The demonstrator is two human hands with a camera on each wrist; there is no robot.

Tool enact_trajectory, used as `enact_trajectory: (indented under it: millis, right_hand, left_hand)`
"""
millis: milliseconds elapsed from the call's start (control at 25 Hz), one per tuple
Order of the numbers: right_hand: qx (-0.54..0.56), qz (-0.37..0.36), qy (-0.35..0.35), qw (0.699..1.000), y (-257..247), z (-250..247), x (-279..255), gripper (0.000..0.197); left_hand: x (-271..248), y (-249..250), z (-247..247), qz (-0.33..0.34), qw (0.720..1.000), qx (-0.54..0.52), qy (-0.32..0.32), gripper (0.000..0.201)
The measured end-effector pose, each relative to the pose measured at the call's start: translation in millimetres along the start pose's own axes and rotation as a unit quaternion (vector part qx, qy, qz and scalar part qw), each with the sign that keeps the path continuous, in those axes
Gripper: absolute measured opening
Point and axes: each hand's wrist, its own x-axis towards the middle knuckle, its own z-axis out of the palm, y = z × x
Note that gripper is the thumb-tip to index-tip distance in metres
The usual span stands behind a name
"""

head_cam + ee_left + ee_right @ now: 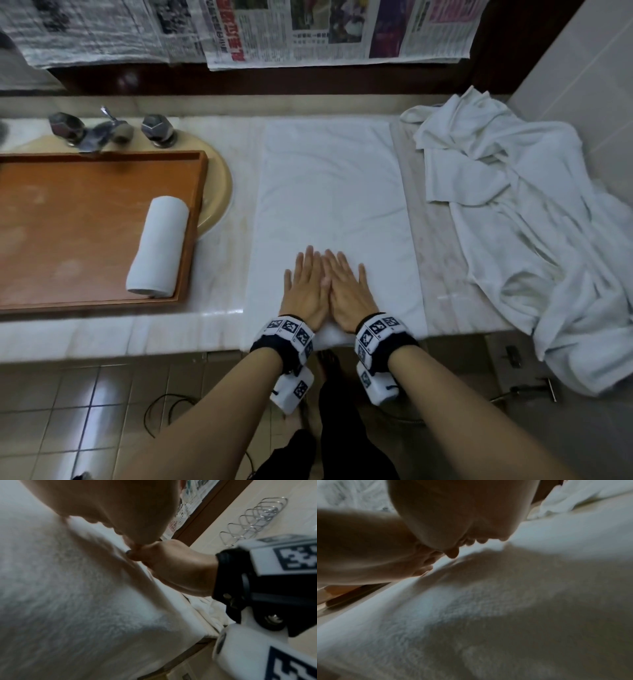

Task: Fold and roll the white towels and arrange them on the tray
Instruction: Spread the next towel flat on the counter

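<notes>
A white towel [330, 192] lies folded into a long strip on the marble counter, running from the back edge to the front. Both hands press flat on its near end, side by side with fingers straight: my left hand [306, 286] and my right hand [346, 287] touch at the index fingers. The wrist views show the towel [77, 601] [488, 615] close up beneath the palms. One rolled white towel [158, 246] lies at the right side of the wooden tray [68, 222], which sits over the sink.
A heap of loose white towels [520, 219] covers the counter's right end and hangs over the edge. Taps [113, 132] stand behind the tray. Newspaper [301, 31] hangs on the back wall. A metal rack [254, 519] is on the side wall.
</notes>
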Motion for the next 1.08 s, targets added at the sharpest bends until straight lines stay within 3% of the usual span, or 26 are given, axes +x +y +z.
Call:
enact_trajectory:
  millis: [80,160,240,280,400,440,480,560,600,640,760,800,840,920,960,1000,1080]
  right_hand:
    - [-0.015,0.025,-0.012,0.999,22,2,1,0.057]
    - [-0.002,0.173,0.007,0.985,58,-4,3,0.059]
    - [0.037,0.298,0.009,0.954,64,-19,14,0.063]
    - [0.056,0.286,0.001,0.957,52,-23,21,0.063]
    - [0.02,0.095,-0.024,0.995,28,-17,40,0.061]
    - [0.024,0.076,-0.029,0.996,37,-20,40,0.061]
    - [0.024,0.104,-0.03,0.994,55,-21,38,0.061]
    - [0.032,0.264,-0.017,0.964,86,-38,48,0.064]
    - [0.046,0.319,-0.021,0.946,86,-48,51,0.066]
    - [0.055,0.314,-0.013,0.948,81,-54,59,0.067]
    - [0.014,0.1,-0.019,0.995,63,-47,78,0.062]
    - [0.023,0.075,-0.037,0.996,74,-48,85,0.061]
    - [0.04,0.108,-0.043,0.992,90,-53,92,0.061]
    - [0.067,0.277,-0.028,0.958,115,-70,109,0.065]
    - [0.064,0.317,-0.035,0.946,116,-79,116,0.068]
    - [0.063,0.301,-0.032,0.951,108,-84,123,0.069]
    - [0.029,0.151,-0.027,0.988,87,-80,138,0.067]
  left_hand:
    - [-4,-22,-2,-0.025,0.998,0.057,-0.003,0.061]
    - [-7,-50,-15,-0.164,0.984,0.059,0.026,0.064]
    - [1,-40,-30,-0.28,0.96,0.011,0.019,0.069]
    - [10,-20,-32,-0.273,0.962,-0.016,0.008,0.07]
    - [40,21,-18,-0.081,0.995,-0.015,-0.061,0.06]
    - [46,12,-20,-0.064,0.995,-0.012,-0.074,0.058]
    - [47,-4,-21,-0.088,0.994,0.008,-0.062,0.058]
    - [60,-25,-36,-0.236,0.971,0.03,-0.011,0.061]
    - [64,-21,-43,-0.277,0.961,0.013,-0.008,0.062]
    - [72,-6,-45,-0.253,0.967,-0.004,-0.012,0.063]
    - [100,29,-35,-0.048,0.997,-0.002,-0.067,0.058]
    - [111,22,-36,-0.033,0.996,-0.001,-0.077,0.057]
    - [120,8,-40,-0.056,0.996,0.004,-0.068,0.056]
    - [134,-13,-52,-0.196,0.981,0.007,-0.01,0.058]
    - [138,-12,-59,-0.245,0.969,0.0,-0.004,0.061]
    - [145,-2,-61,-0.241,0.97,-0.014,-0.011,0.064]
    - [160,24,-56,-0.115,0.993,0.014,-0.037,0.062]
